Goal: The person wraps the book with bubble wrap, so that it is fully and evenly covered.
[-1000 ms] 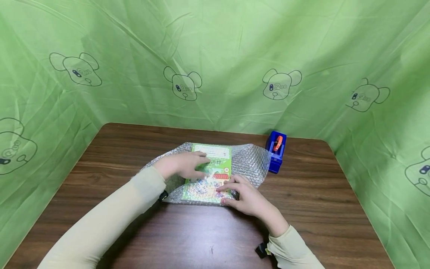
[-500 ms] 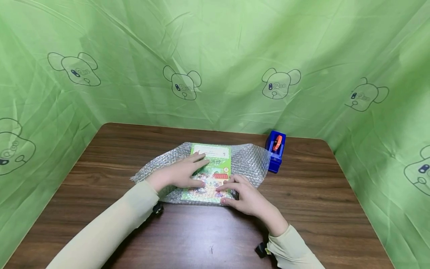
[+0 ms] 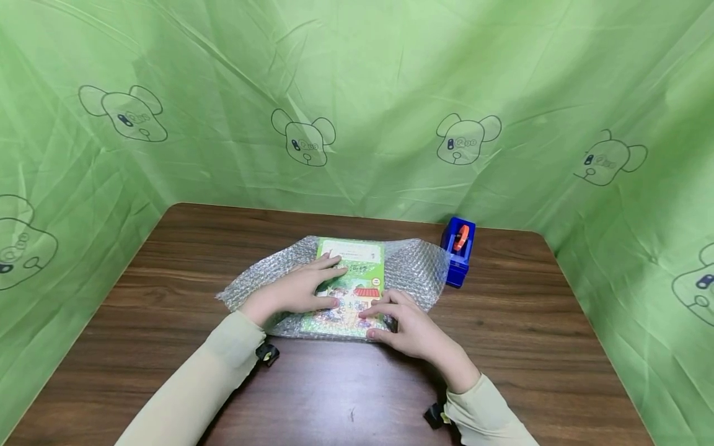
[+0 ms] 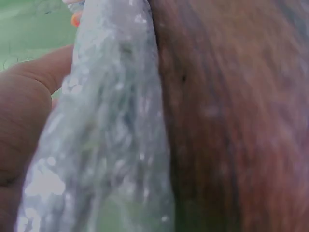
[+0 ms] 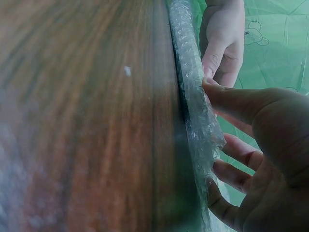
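Observation:
A green picture book (image 3: 357,251) with a cartoon cover lies on a sheet of clear bubble wrap (image 3: 415,269), whose shiny layer covers at least its lower part. My left hand (image 3: 301,288) rests flat on the book's left side, fingers spread and straight. At the lower right corner my right hand (image 3: 409,325) presses on the wrapped book with loosely bent fingers. The left wrist view shows the wrap's thick front edge (image 4: 106,125) beside that hand. In the right wrist view, the right thumb and fingers (image 5: 231,176) touch the wrap from above; nothing is clasped.
A blue tape dispenser (image 3: 457,266) with an orange roll (image 3: 461,238) stands behind the wrap's right end, touching or nearly touching it. The brown wooden table (image 3: 530,322) is enclosed at the back and sides by green cloth (image 3: 385,179) printed with bear heads.
My left hand has slid left and slightly toward me over the book, uncovering more of the cover and the wrap's left end. The right hand and the book have stayed in place.

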A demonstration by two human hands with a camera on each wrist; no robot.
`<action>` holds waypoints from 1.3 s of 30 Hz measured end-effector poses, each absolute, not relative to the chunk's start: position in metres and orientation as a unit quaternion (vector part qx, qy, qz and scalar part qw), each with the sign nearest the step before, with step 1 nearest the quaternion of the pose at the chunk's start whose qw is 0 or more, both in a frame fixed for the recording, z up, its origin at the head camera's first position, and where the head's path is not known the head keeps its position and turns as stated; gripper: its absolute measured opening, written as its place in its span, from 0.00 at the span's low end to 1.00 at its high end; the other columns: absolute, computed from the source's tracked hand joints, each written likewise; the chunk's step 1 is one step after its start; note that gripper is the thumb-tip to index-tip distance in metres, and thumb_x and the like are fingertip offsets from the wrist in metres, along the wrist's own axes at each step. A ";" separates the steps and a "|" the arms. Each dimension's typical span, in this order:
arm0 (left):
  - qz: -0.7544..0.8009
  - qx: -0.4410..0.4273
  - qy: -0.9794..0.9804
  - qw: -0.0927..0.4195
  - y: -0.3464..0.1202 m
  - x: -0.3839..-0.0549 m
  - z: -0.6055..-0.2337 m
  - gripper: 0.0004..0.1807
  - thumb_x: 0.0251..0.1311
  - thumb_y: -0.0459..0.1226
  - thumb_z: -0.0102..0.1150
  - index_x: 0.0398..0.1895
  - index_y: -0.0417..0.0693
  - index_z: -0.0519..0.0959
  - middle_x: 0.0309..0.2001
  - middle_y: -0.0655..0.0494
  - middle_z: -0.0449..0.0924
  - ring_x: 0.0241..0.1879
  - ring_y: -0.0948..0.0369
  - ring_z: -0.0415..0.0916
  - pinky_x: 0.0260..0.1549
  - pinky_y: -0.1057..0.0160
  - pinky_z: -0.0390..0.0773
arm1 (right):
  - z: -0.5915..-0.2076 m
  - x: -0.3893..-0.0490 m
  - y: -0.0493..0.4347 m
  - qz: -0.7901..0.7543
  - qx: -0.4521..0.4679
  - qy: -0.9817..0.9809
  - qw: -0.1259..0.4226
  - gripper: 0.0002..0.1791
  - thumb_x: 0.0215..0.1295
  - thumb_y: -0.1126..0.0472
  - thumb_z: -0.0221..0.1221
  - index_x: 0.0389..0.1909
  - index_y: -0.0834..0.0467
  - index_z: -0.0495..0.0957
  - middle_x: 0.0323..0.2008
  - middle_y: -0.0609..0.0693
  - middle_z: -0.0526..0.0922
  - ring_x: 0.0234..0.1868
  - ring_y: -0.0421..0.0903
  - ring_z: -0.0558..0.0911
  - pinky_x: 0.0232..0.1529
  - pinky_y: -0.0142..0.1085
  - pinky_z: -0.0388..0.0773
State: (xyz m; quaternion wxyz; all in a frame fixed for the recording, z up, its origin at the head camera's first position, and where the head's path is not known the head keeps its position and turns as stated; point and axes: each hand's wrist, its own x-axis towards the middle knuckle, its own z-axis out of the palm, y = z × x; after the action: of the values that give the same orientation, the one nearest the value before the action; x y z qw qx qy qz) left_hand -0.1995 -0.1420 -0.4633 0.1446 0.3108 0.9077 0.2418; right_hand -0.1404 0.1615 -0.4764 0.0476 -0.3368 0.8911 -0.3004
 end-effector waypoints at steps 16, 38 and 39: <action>0.282 0.306 0.897 0.148 -0.151 -0.204 -0.475 0.42 0.72 0.55 0.69 0.84 0.53 0.69 0.88 0.50 0.50 0.88 0.43 0.40 0.80 0.28 0.48 | -0.476 -0.139 0.159 -0.302 -0.329 0.893 0.055 0.19 0.67 0.52 0.77 0.58 0.43 0.90 0.48 0.43 0.79 0.55 0.43 0.75 0.57 0.48 0.76; 0.291 0.306 0.896 0.135 -0.151 -0.205 -0.479 0.47 0.69 0.55 0.71 0.87 0.54 0.64 0.88 0.47 0.52 0.87 0.42 0.43 0.79 0.28 0.49 | -0.478 -0.140 0.161 -0.305 -0.333 0.891 0.047 0.19 0.67 0.52 0.77 0.58 0.43 0.91 0.48 0.43 0.80 0.54 0.43 0.75 0.57 0.47 0.76; 0.288 0.309 0.896 0.136 -0.151 -0.205 -0.478 0.46 0.69 0.55 0.71 0.86 0.54 0.65 0.88 0.48 0.52 0.87 0.43 0.42 0.79 0.28 0.49 | -0.478 -0.141 0.161 -0.305 -0.333 0.891 0.046 0.19 0.67 0.52 0.77 0.57 0.43 0.91 0.47 0.43 0.80 0.54 0.43 0.75 0.57 0.47 0.76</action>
State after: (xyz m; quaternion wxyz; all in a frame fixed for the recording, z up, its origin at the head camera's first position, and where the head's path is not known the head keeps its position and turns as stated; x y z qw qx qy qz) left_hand -0.2053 -0.1510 -0.4781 0.1364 0.3086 0.8962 0.2882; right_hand -0.1407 0.1607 -0.4780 0.0457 -0.3334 0.8911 -0.3045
